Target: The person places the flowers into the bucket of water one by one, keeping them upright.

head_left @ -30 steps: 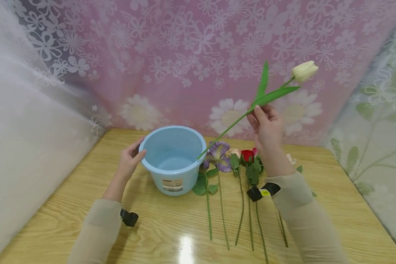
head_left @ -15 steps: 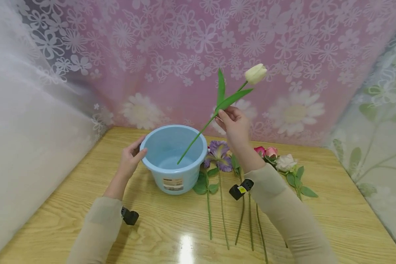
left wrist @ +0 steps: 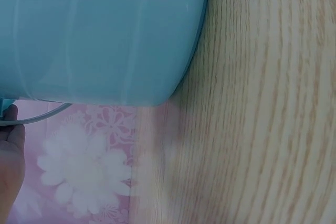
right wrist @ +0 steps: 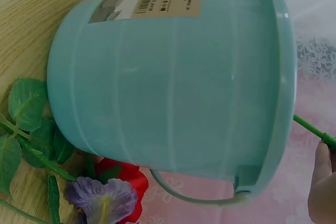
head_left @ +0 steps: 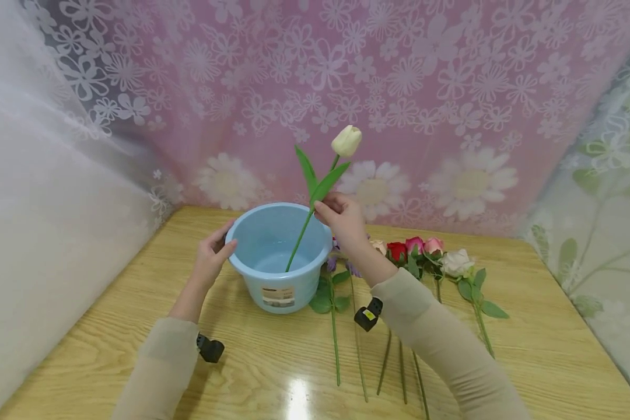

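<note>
A white tulip point(head_left: 346, 141) with two long green leaves leans over a light blue bucket point(head_left: 305, 287). My right hand point(head_left: 345, 224) pinches its stem just under the leaves, and the stem's lower end is inside the bucket. At the bucket's left side my left hand point(head_left: 210, 259) grips the rim, thumb on top. In the left wrist view my left hand point(left wrist: 10, 163) is at the bucket's thin handle point(left wrist: 47, 115). The right wrist view shows the bucket wall point(right wrist: 173, 77) with its label, plus part of the green stem point(right wrist: 307, 125) beside my right hand point(right wrist: 323, 195).
Right of the bucket several flowers lie on the wooden table point(head_left: 262, 361): a red rose point(head_left: 396, 251), a pink rose point(head_left: 433, 245), a white rose point(head_left: 457, 263) and a purple flower point(right wrist: 107, 198). A pink floral curtain point(head_left: 273, 87) hangs behind.
My right hand has moved left and down with the tulip, from right of the bucket to over its right rim. The tulip stands more upright. My left hand stays on the rim.
</note>
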`<state>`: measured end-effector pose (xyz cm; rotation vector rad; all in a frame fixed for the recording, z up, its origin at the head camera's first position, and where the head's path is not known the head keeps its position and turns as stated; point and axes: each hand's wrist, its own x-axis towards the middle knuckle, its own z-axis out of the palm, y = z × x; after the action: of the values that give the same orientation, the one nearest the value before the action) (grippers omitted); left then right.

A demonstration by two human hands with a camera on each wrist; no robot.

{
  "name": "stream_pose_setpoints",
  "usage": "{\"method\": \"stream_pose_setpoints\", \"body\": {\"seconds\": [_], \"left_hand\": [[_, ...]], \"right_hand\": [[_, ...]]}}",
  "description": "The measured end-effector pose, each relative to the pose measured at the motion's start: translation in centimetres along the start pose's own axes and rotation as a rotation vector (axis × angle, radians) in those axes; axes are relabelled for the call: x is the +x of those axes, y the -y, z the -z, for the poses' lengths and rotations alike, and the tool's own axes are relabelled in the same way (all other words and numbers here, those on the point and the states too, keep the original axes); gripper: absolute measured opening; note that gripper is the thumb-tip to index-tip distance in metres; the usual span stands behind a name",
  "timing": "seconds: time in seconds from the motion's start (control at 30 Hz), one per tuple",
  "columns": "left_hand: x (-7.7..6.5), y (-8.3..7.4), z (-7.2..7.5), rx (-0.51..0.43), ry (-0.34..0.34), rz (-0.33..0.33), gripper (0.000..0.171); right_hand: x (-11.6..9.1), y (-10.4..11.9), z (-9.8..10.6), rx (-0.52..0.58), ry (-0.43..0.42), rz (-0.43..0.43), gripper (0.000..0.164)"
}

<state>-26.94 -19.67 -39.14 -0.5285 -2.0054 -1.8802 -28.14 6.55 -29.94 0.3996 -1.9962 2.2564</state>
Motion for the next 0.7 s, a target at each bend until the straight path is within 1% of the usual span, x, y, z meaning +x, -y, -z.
{"method": "stream_pose_setpoints", "body": {"seconds": [0.17,0.33,0.7], "left_hand": [[-0.1,0.1,0.0,-0.009,0.0,0.003,0.045],[-0.1,0.2,0.0,-0.011,-0.004,-0.003,0.045],[0.0,0.2,0.1,-0.004,0.001,0.018,0.046]], "right_hand": [[0.0,-0.5,-0.6,-0.059,0.041,-0.042,0.023],[0.1,-1.0,-1.2,-0.113,0.083,-0.046,0.023],[0.5,-1.5,-2.2,-0.249,0.141,-0.077,0.023]]}}
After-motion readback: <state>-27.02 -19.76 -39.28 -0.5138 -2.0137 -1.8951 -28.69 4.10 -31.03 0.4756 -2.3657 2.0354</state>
